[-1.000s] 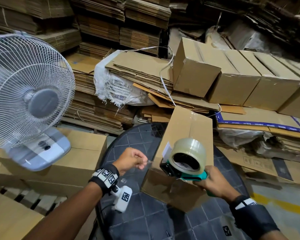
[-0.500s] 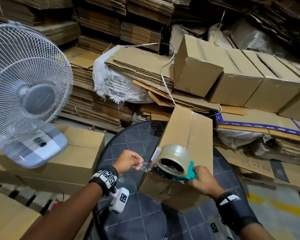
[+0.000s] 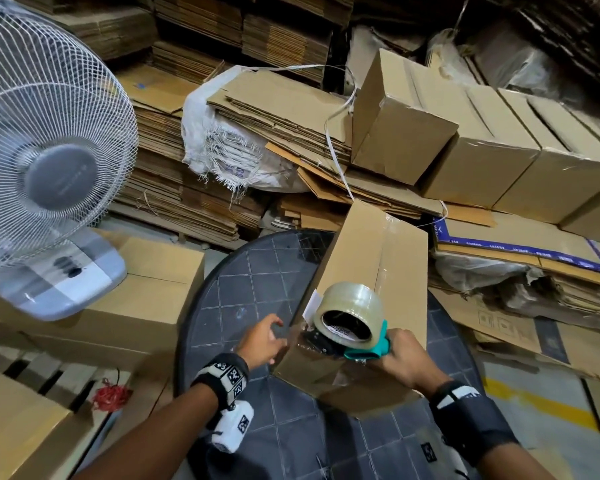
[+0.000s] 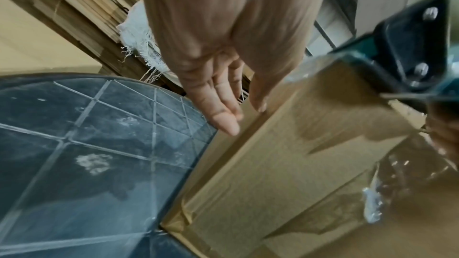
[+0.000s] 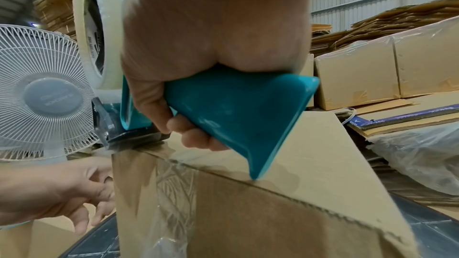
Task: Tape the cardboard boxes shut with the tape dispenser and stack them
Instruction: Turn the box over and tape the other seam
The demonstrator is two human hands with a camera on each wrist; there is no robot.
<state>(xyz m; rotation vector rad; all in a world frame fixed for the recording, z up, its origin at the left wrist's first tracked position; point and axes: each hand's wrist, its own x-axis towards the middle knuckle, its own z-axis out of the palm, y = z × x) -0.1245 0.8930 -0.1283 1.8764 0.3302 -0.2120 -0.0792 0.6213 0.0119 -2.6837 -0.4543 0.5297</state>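
A long cardboard box (image 3: pixel 371 258) lies tilted on a round dark table (image 3: pixel 257 292). My right hand (image 3: pixel 402 358) grips the teal handle of the tape dispenser (image 3: pixel 352 323), whose front end presses on the box's near top edge. Clear tape runs along the top seam and down the near end. In the right wrist view the handle (image 5: pixel 236 109) fills my palm, and the roll (image 5: pixel 99 36) stands above it. My left hand (image 3: pixel 262 341) holds nothing, its fingers loosely spread against the box's left side. The left wrist view shows its fingers (image 4: pixel 223 95) straight beside the box (image 4: pixel 285 164).
A white standing fan (image 3: pixel 49 168) sits on a closed box (image 3: pixel 146 296) at the left. A row of taped boxes (image 3: pixel 482 150) lies at the back right on flat cardboard. Stacks of flattened cardboard fill the background. Red string (image 3: pixel 111 396) lies at lower left.
My left hand has let go of the tape end it was pinching and now rests open against the box. The dispenser has come down onto the box's near top edge.
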